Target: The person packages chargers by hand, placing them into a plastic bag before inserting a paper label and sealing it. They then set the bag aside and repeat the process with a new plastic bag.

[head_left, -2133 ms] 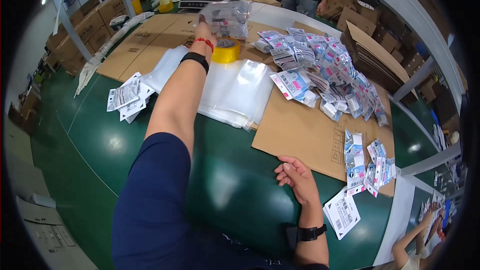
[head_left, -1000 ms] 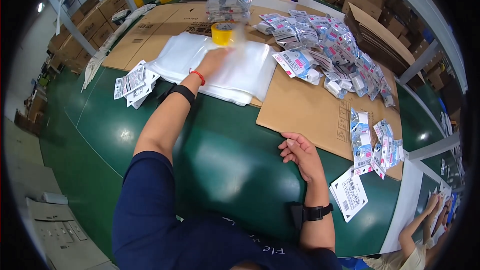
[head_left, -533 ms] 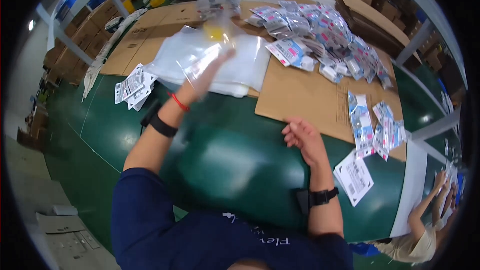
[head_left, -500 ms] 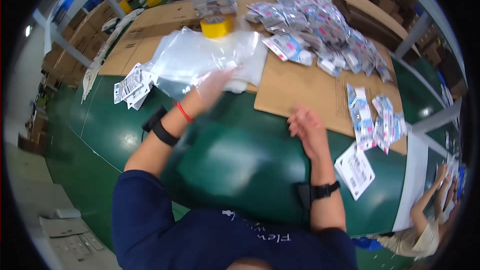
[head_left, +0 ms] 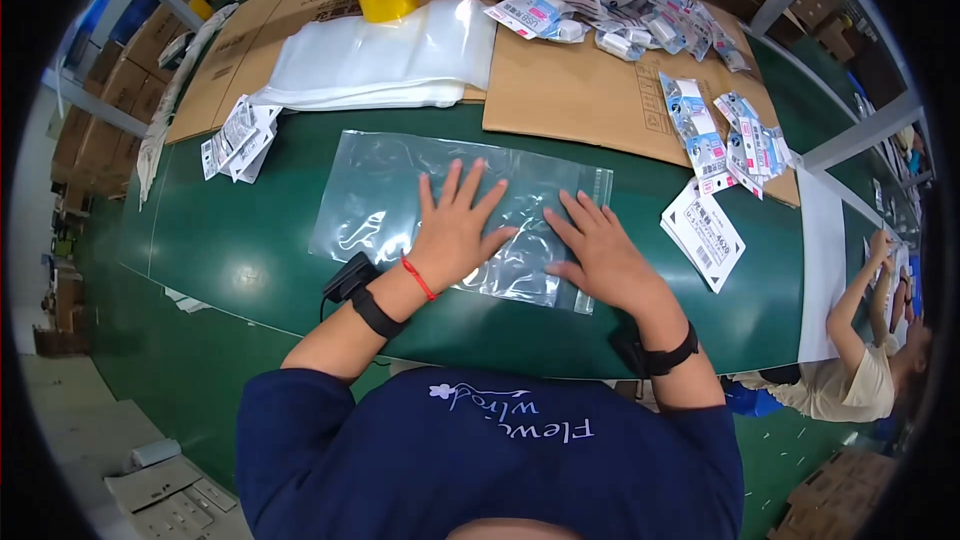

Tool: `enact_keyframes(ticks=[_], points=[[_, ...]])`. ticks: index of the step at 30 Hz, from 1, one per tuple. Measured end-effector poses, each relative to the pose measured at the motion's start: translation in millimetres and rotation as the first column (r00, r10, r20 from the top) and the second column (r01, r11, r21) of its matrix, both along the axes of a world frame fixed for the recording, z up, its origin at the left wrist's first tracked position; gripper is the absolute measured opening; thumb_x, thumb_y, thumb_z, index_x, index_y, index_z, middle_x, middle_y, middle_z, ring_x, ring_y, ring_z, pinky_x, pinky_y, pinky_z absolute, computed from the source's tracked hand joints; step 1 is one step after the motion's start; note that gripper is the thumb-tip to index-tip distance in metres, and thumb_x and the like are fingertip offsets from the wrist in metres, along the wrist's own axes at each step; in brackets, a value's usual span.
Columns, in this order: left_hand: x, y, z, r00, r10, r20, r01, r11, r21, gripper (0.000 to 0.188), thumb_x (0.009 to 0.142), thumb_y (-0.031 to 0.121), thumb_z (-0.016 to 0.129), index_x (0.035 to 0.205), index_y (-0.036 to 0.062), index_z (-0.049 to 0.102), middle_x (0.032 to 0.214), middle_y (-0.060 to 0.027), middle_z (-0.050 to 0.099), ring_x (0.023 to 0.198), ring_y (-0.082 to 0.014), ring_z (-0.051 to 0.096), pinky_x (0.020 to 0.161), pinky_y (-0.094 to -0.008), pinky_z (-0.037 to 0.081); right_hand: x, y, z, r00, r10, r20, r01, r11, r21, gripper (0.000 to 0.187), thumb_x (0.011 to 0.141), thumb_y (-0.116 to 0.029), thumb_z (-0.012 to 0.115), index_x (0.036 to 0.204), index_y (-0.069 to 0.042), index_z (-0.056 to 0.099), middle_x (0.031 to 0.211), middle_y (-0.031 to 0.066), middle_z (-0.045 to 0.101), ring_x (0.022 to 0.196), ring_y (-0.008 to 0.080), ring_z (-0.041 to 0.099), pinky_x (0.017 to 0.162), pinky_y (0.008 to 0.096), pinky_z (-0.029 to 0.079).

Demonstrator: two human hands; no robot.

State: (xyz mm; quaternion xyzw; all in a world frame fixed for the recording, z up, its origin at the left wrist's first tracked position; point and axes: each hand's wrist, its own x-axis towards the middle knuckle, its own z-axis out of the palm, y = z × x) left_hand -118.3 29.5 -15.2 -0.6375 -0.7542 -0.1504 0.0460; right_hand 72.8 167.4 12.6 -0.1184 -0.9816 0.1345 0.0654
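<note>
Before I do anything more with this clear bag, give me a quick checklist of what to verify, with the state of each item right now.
1. Clear plastic bag lies spread on the green table: ok.
2. Left hand rests palm down on the bag, fingers spread: ok.
3. Right hand rests palm down on the bag's right part: ok.
4. Bag is free of creases: not ok, wrinkles show around both hands.
5. Which end of the bag is open: cannot tell.
6. Stack of spare bags and small packets lie apart from the bag: ok.
</note>
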Motion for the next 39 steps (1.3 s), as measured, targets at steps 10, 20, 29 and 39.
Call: enact_keyframes(ticks=[10,20,29,39], points=[[-21,10,-14,1.0,-0.021,-0.014,0.021,1.0,0.009,0.061,0.088,0.046,0.053,0.136,0.0095,0.043,0.146,-0.0169,0.032,0.135,-0.0388,0.026,0.104,-0.0662,0.011,16,108,5,0.836,-0.321,-0.444,0.241,0.943,-0.229,0.06,0.082,-0.027,0.067,0.133,-0.007,0.043,0.13,0.0238,0.047,0.125,0.0387,0.041,0.104,0.0465,0.032],[-6,13,-12,0.998,-0.054,0.024,0.052,0.997,0.059,0.056,0.088,0.04,0.057,0.133,0.0078,0.047,0.144,-0.0187,0.035,0.134,-0.0391,0.027,0.108,-0.0608,0.01,87,303,-15,0.399,-0.917,0.008,0.916,0.399,0.035,0.081,0.076,-0.068,0.054,0.14,-0.019,0.041,0.148,0.0254,0.022,0.137,0.0435,0.018,0.108,0.0544,0.022],[-3,8,-8,0.997,-0.016,0.071,0.015,1.0,0.024,0.055,0.088,0.037,0.057,0.133,0.0082,0.046,0.145,-0.0169,0.034,0.135,-0.038,0.028,0.11,-0.0566,0.011,-25,224,-13,0.758,-0.638,-0.137,0.644,0.765,-0.005,0.056,0.085,-0.052,0.053,0.13,-0.02,0.052,0.144,0.0171,0.034,0.133,0.0349,0.031,0.107,0.0517,0.026],[-5,8,-7,0.997,-0.035,0.072,0.029,0.997,0.077,0.056,0.088,0.043,0.055,0.131,0.0069,0.048,0.141,-0.0184,0.038,0.133,-0.038,0.03,0.109,-0.057,0.014,-129,134,13,0.953,0.088,-0.289,-0.007,0.963,0.271,0.045,0.079,-0.006,0.057,0.122,-0.018,0.057,0.131,0.0105,0.05,0.125,0.0306,0.042,0.103,0.0476,0.033]])
